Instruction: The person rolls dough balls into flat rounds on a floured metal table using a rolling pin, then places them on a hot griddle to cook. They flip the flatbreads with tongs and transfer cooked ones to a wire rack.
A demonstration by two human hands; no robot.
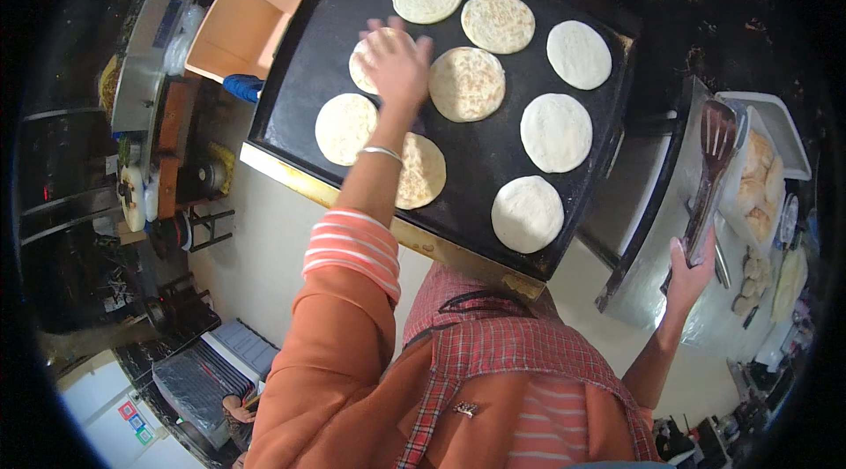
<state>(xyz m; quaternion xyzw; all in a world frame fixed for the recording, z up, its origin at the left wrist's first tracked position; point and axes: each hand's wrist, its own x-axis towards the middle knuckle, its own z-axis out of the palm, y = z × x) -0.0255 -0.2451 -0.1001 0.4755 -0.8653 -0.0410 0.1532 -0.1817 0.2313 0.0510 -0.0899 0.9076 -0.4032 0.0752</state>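
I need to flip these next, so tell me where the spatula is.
In the head view the slotted spatula is on the person's right, off the black griddle, held by its handle in the right hand above the metal counter, beside the tray of cooked flatbreads.

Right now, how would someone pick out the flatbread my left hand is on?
Start at the big black griddle filling the upper middle. Nine round flatbreads lie on it; look along its left side, between the top and the near edge. The flatbread is the only one mostly covered by the left hand, fingers spread flat over it.
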